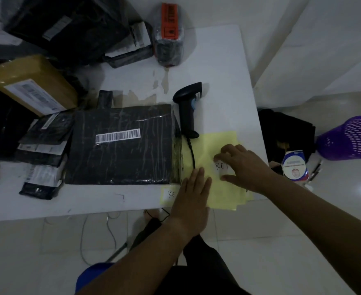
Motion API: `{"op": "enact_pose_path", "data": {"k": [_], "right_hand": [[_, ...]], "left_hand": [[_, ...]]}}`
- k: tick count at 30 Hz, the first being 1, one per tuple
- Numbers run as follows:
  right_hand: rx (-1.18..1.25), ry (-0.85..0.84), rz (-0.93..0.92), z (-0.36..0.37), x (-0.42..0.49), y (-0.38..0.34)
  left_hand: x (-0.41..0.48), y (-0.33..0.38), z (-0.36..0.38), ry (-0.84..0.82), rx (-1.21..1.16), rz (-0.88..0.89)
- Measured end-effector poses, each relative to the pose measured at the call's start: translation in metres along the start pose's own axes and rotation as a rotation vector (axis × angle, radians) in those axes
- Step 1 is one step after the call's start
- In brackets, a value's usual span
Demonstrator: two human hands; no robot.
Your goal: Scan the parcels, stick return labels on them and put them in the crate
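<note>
A flat black parcel [122, 145] with a white barcode sticker lies in the middle of the white table [217, 60]. To its right lies a yellow label sheet [215, 145]. My left hand [193, 192] lies flat on the sheet's left part, fingers straight. My right hand [242, 167] bends over a white return label [222, 167] marked "RE" on the sheet, fingertips and thumb at its edges. Another return label [169, 194] sits at the table's front edge. A black handheld scanner [188, 111] lies behind the sheet, its cable running under my left hand.
Several black parcels and a brown taped parcel [32, 84] are piled at the left and back. An orange-labelled wrapped parcel [169, 33] stands at the back. A purple mesh basket [350, 137] and dark bags sit on the floor to the right.
</note>
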State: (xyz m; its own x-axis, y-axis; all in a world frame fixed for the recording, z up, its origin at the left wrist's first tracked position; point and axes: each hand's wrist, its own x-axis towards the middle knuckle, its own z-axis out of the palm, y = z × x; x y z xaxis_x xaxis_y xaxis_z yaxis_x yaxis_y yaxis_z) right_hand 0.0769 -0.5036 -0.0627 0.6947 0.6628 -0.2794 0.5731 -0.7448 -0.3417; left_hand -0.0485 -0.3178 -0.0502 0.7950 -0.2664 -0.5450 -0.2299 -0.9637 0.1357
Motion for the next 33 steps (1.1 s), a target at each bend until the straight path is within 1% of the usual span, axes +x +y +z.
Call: {"op": "enact_pose_path", "data": {"k": [3,6,17,22,33], "right_hand": [[-0.033,-0.018,-0.013,0.000,0.002,-0.002],[-0.024,-0.018,-0.003,0.001,0.001,-0.002],[-0.034,-0.043,-0.034,-0.002,0.003,0.001],[-0.083,-0.065,-0.056,-0.004,0.008,-0.002],[-0.087,-0.050,-0.089,-0.004,0.006,0.003]], "left_hand": [[0.000,-0.001,-0.003,-0.024,-0.027,0.009],[0.001,-0.005,-0.001,-0.012,-0.054,0.026],[0.003,-0.008,-0.001,0.011,-0.020,0.038],[0.004,-0.009,0.001,0.035,-0.040,0.040],[0.003,-0.009,-0.002,0.012,-0.039,0.045]]}}
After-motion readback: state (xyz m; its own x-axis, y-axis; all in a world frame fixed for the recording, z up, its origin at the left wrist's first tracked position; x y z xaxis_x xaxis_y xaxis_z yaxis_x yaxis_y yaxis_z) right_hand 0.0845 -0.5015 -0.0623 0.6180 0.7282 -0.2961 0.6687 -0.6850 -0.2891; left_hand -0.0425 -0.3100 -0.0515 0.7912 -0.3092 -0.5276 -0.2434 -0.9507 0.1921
